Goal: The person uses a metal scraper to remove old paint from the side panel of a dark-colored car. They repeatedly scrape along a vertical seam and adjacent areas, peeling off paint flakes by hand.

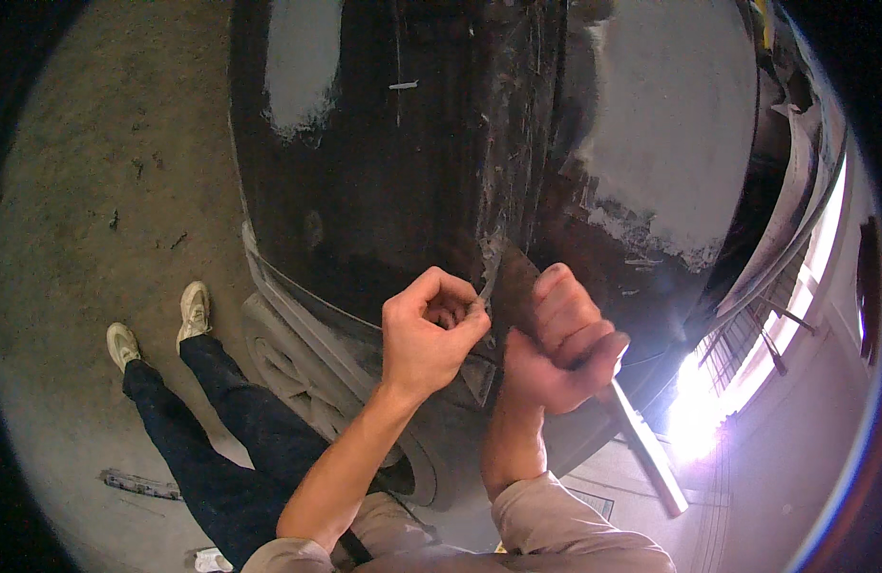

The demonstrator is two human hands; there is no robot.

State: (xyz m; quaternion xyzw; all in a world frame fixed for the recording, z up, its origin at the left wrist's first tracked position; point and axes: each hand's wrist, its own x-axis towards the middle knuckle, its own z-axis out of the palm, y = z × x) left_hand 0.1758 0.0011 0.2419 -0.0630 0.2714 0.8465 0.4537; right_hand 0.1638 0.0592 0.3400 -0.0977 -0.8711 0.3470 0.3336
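In front of me is a dark vehicle body panel with a rough, scuffed seam running down it. My left hand is closed in a pinch, thumb against forefinger, on the edge of a thin ragged strip by the seam. Wrapped in a fist, my right hand grips a scraper-like tool. Its pale straight handle sticks out below the fist, and its dark flat blade points up toward the seam. Exactly where the blade touches is blurred.
Grey patches of filler cover parts of the panel. Below it is a wheel. Legs in dark trousers with pale shoes stand at left on a dusty floor. Bright light glares at right beside a pale wall.
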